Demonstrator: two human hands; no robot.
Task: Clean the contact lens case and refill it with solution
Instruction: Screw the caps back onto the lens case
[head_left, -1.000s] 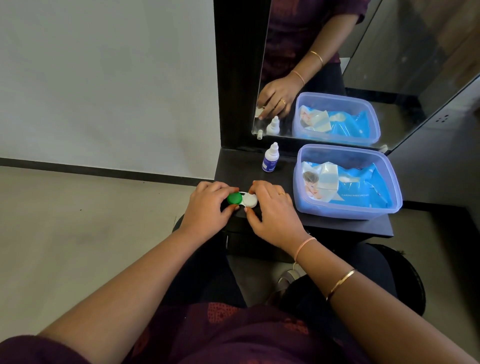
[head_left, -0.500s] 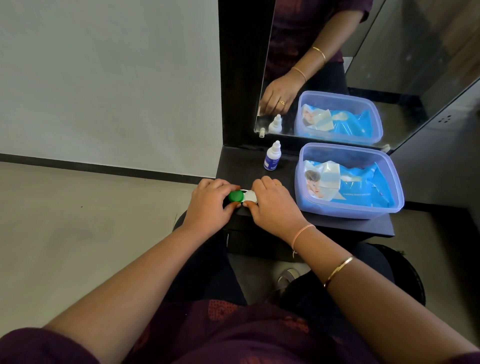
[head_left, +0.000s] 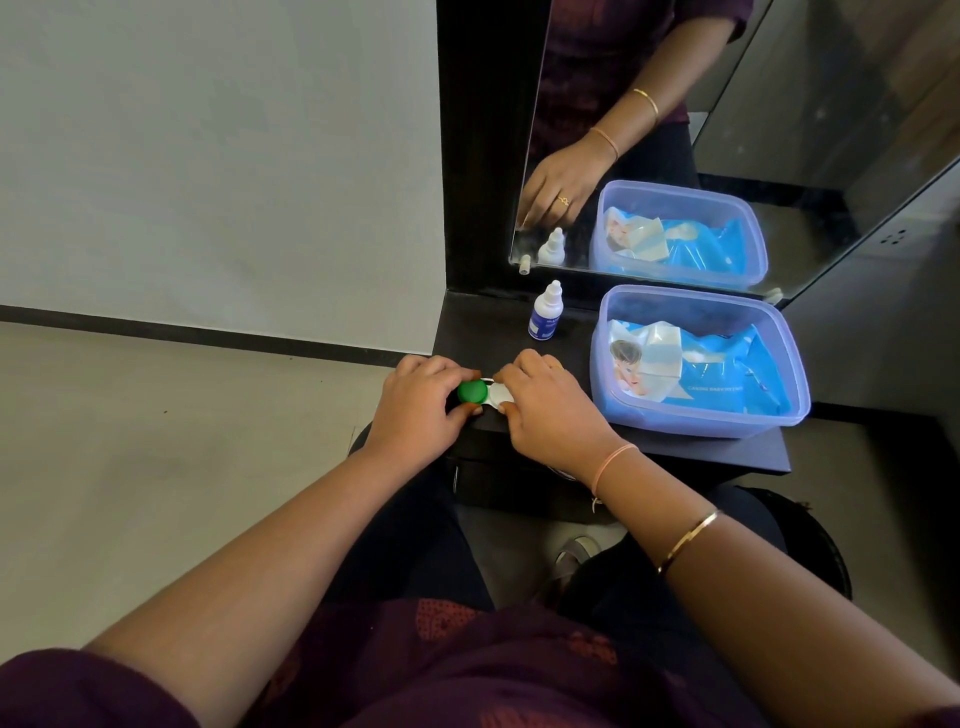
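Contact lens case (head_left: 490, 394), white plastic, twin wells, with one round green screw cap (head_left: 471, 391) and one white cap (head_left: 503, 396): located at the near edge of a dark matte shelf (head_left: 483, 332), held between both hands.

Left hand (head_left: 421, 410): fingers curled over the far side of the green cap, thumb set against its near side; the cap is pinched between them.

Right hand (head_left: 550, 413): fingers curled over the far side of the white end, thumb tip pressed to its near edge; that end is pinched. Whether either cap is loosened cannot be told.

Beyond the grip, slightly to its right: small white dropper bottle with a blue label (head_left: 545, 318), upright, cap on, apart from both hands.

Right of the grip, near the right hand: translucent lilac rectangular plastic tub (head_left: 691, 420), lid off, in which a blue soft pack of wet wipes (head_left: 722, 382) is lying.

Further beyond the grip: wall mirror (head_left: 831, 130), in which the bottle, the tub and one hand are reflected.
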